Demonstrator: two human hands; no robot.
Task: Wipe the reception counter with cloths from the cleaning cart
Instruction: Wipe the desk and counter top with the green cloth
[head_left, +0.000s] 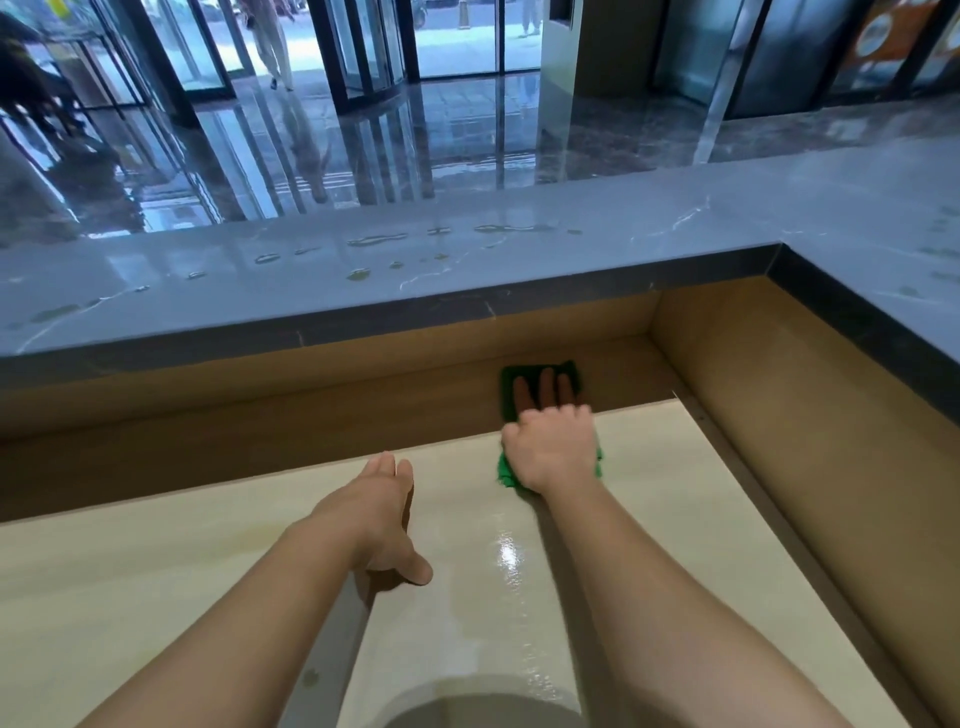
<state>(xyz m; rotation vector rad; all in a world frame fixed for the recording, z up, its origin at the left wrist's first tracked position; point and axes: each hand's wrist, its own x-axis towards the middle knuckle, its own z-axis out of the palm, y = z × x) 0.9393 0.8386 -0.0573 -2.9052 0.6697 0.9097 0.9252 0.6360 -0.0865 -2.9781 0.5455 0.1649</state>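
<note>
Hands in view: two, the left hand (384, 514) and the right hand (550, 449)

Cloths: one green cloth (506, 472), plus one reflection (567, 372) of it in the single glossy wooden back panel (311, 410)

Work surfaces: one pale desk (208, 597) and one raised grey stone ledge (519, 265), L-shaped, running along two sides

Water patches (376, 240) on the ledge: more than ten; the exact count cannot be determined

Doors: one revolving door (371, 52)

People beyond the glass: two, visible as legs only, a near walker (275, 47) and a far walker (531, 18)

Orange posters (878, 36) at far right: two
</note>
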